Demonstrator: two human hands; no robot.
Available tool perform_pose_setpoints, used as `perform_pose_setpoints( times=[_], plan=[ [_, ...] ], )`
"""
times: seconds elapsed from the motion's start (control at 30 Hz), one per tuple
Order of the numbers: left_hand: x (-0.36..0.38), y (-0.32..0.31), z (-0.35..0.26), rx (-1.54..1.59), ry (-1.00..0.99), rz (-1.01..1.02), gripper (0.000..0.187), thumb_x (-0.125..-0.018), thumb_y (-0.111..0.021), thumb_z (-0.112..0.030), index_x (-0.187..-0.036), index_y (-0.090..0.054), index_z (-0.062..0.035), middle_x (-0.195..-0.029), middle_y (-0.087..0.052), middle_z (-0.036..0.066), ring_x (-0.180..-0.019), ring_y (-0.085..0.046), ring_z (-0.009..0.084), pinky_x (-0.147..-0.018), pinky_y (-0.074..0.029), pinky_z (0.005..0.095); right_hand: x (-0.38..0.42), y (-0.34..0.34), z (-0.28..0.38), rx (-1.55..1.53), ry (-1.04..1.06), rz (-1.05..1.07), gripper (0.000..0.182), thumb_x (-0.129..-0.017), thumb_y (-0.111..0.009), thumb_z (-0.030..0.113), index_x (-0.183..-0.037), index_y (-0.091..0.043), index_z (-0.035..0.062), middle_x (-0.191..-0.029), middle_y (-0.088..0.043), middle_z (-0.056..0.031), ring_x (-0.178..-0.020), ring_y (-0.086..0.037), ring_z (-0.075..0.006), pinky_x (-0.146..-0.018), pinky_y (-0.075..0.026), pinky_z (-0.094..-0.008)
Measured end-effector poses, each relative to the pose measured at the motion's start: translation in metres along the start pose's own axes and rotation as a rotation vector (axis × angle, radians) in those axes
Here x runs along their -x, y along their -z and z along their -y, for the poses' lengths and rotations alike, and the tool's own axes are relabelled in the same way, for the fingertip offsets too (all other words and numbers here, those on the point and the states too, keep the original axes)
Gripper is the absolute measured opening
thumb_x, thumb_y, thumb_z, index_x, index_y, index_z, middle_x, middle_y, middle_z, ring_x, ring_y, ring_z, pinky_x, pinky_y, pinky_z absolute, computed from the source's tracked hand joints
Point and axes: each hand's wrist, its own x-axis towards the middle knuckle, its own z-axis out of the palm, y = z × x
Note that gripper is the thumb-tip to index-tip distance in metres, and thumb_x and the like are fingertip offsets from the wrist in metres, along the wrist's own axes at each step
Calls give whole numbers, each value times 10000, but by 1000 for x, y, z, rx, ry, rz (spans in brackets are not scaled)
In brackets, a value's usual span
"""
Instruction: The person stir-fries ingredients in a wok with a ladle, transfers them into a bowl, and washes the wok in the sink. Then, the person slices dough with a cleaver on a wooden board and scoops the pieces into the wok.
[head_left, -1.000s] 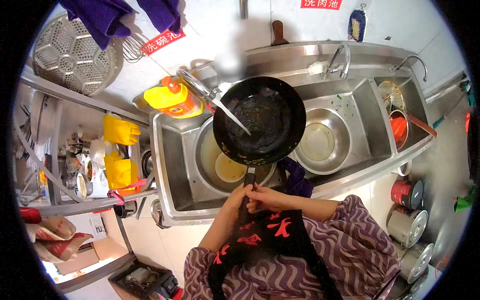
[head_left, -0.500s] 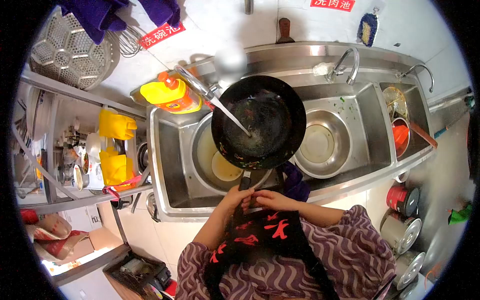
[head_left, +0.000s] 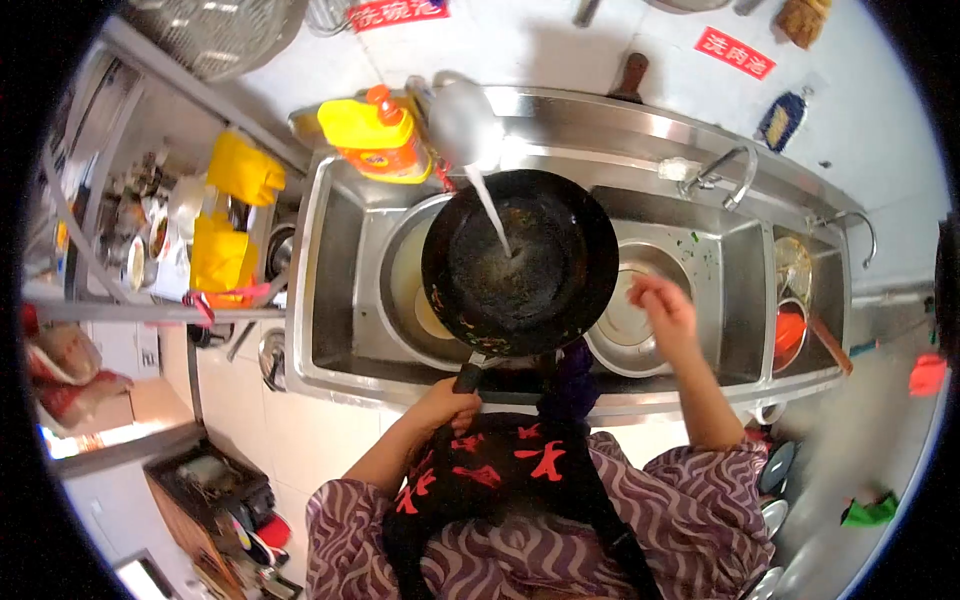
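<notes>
A black wok (head_left: 575,265) rests over the left steel basin (head_left: 398,300), with water and food scraps inside. My left hand (head_left: 452,408) is closed around its dark handle (head_left: 468,376). Water runs into the wok from above; a blurred grey round shape (head_left: 465,122) hides the tap. My right hand (head_left: 665,310), slightly smeared, is raised above the right steel basin (head_left: 645,360), apart from the wok. Its fingers are loosely bent and somewhat apart, with nothing visible in them. A dark purple cloth (head_left: 568,390) hangs over the sink's front edge.
A yellow and orange detergent bottle (head_left: 375,140) stands behind the left sink. More taps (head_left: 735,180) rise at the right. Green scraps (head_left: 690,242) lie in the middle sink (head_left: 735,300). Yellow gloves (head_left: 222,255) hang on the left rack. An orange item (head_left: 790,322) sits in the far-right sink.
My right hand has left the handle area and moved right and up over the right basin. My left hand stays on the wok handle. The view has shifted a little.
</notes>
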Motion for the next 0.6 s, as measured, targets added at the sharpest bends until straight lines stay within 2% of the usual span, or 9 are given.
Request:
perform_pose_setpoints(
  times=[0.03,0.17,0.23,0.37,0.47,0.53,0.6],
  plan=[
    [8,-5,2,1,-23,-59,126,-768,-574,-85,-749,-456,-45,-522,-410,18,-412,-411,126,-393,-360,275,-16,8,5,36,15,-9,233,-904,-492,65,-1117,-585,52,-974,-608,-43,-910,-565,-124,-811,-447,-252],
    [19,-7,17,-36,-52,-63,131,-752,-570,-85,-694,-462,-39,-527,-432,23,-421,-425,129,-410,-346,266,-91,6,24,259,142,22,239,-905,-491,94,-1116,-589,38,-919,-614,-56,-849,-563,-116,-793,-445,-243],
    [35,-19,10,-67,-33,-140,139,-750,-568,-91,-670,-466,-40,-533,-447,27,-427,-434,130,-419,-340,262,-137,-4,12,234,110,113,254,-908,-484,145,-1111,-593,36,-893,-619,-56,-818,-562,-120,-766,-450,-252],
    [43,-19,17,-148,-38,-209,128,-748,-582,-123,-710,-508,-26,-562,-493,34,-462,-465,126,-445,-359,262,-219,-45,-12,354,83,278,300,-907,-473,240,-1090,-607,43,-868,-630,-57,-793,-565,-133,-728,-453,-271],
    [46,-18,18,-231,5,-272,153,-735,-610,-157,-742,-540,-22,-600,-529,36,-515,-496,122,-480,-386,261,-260,-89,-31,388,-31,355,308,-894,-491,271,-1066,-621,51,-862,-630,-65,-784,-566,-154,-726,-450,-297],
    [58,-25,6,-236,78,-332,178,-724,-630,-178,-760,-556,-21,-626,-548,34,-557,-515,120,-512,-409,264,-280,-114,-48,513,-48,469,308,-886,-500,280,-1042,-627,47,-837,-626,-71,-777,-565,-167,-726,-449,-314],
    [52,-15,25,-295,23,-342,198,-722,-638,-195,-778,-562,-21,-645,-556,31,-584,-522,120,-536,-421,267,-299,-141,-65,676,-12,524,308,-875,-503,296,-1005,-639,52,-786,-614,-70,-757,-557,-195,-712,-446,-361]
  ],
)
